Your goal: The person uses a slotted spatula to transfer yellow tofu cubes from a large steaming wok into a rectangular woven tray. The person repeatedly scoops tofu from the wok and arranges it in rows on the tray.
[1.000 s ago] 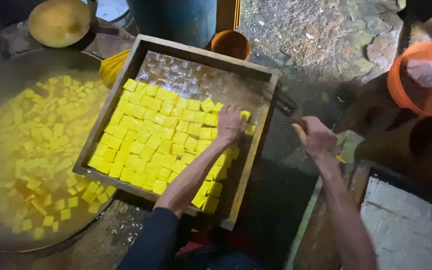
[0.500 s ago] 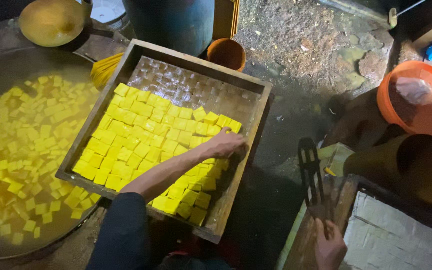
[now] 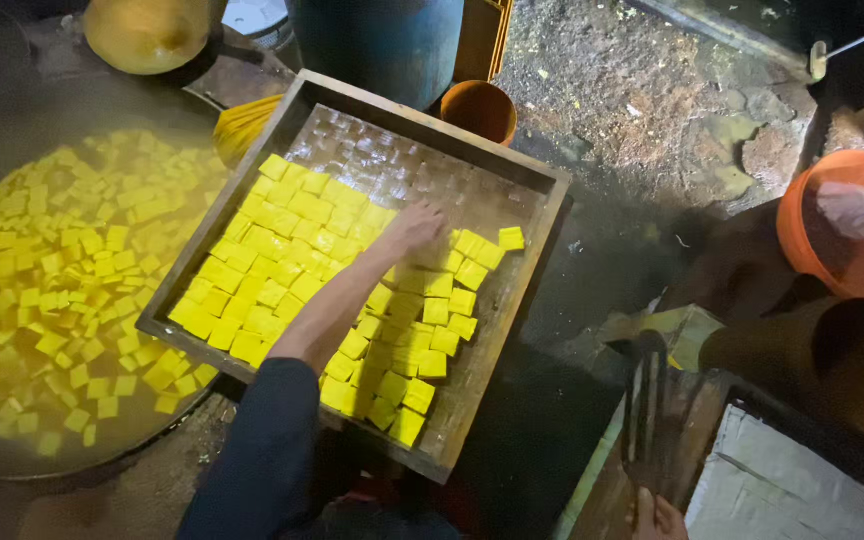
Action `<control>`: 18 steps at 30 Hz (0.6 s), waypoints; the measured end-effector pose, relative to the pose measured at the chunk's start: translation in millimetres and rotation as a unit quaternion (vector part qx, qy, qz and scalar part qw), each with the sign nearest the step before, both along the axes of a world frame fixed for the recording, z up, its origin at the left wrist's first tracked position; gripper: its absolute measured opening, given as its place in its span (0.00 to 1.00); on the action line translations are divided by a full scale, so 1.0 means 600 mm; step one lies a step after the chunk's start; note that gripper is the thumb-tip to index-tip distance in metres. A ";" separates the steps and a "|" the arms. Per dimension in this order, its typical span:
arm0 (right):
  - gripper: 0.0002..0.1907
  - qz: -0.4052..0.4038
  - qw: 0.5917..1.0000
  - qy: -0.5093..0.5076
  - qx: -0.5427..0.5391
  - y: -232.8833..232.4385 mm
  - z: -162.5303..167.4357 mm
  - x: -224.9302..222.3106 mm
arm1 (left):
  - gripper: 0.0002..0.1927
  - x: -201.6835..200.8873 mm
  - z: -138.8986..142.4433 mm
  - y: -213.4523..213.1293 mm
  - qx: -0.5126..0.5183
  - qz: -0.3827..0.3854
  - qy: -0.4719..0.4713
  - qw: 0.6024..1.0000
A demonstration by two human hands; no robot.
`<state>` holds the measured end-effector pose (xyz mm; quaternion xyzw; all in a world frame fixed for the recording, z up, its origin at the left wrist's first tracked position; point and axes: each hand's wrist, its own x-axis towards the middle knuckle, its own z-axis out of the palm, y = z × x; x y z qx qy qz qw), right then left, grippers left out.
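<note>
- Step in hand, as I judge it: spreading yellow cubes [image 3: 292,250] in the wooden tray [image 3: 542,175]. The left hand [image 3: 414,226] lies flat on the cubes near the tray's far middle, fingers released and spread, pressing rather than gripping.
- The right hand [image 3: 658,517] shows only at the bottom edge, right of the tray, clenched on the handle of a dark pronged tool [image 3: 647,400] that points up toward the tray's right side.
- The cubes cover the tray's left and middle in tight rows; one cube [image 3: 511,238] sits apart by the right wall. The tray's far strip and right strip are bare and wet.
- Next move, judged: pushing cubes toward the bare far-right corner calls for a light, flat palm, since the cubes look soft and could break or stack.
- Edges: the tray's left corner overhangs a big pan [image 3: 12,455] of yellow liquid holding more cubes. A small brown cup [image 3: 479,108] and a blue barrel [image 3: 392,45] stand just beyond the tray's far wall.
- Open room: dark ground right of the tray, with an orange basin [image 3: 802,250] well apart.
</note>
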<state>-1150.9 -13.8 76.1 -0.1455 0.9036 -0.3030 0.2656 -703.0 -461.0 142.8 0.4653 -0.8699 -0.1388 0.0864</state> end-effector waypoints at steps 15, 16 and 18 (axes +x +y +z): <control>0.23 0.084 0.995 0.036 -0.048 -0.125 0.040 0.119 | 0.16 0.374 -0.013 0.446 -0.144 0.287 0.168 0.932; 0.23 0.105 0.993 0.025 -0.049 -0.158 0.042 0.148 | 0.16 0.431 -0.014 0.474 -0.157 0.346 0.171 0.909; 0.22 0.176 0.973 -0.011 -0.148 -0.219 0.048 0.236 | 0.14 0.544 -0.019 0.535 -0.186 0.476 0.168 0.843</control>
